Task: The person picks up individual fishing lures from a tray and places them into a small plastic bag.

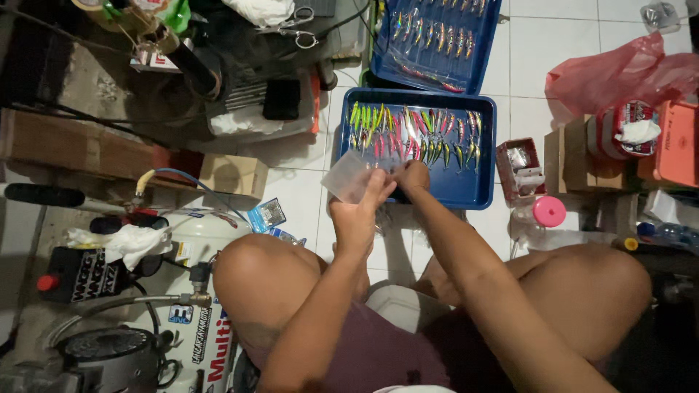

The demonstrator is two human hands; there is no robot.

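Hands at work over a tiled floor: we see the left hand (358,211) grasping a small clear plastic packet (348,177), its fingers pinched on the packet's near right edge. The packet is tilted, its long axis running from far left to near right, with the free end pointing far left. It hangs just above the near left corner of a blue tray (466,191). The right hand (413,175) is clenched beside it, fingertips meeting those of the left; whether it grips anything we cannot tell.

Rows of slim fishing lures (411,131) in green, pink and yellow lie in the tray, their long axes running near to far. A second blue tray (486,44) with more lures sits farther off. Left of the hands lies a small blue-edged sachet (266,215). To the right stand a little red open box (518,171), a pink-capped bottle (542,212), brown cartons (568,154) and a crumpled red plastic bag (619,73).
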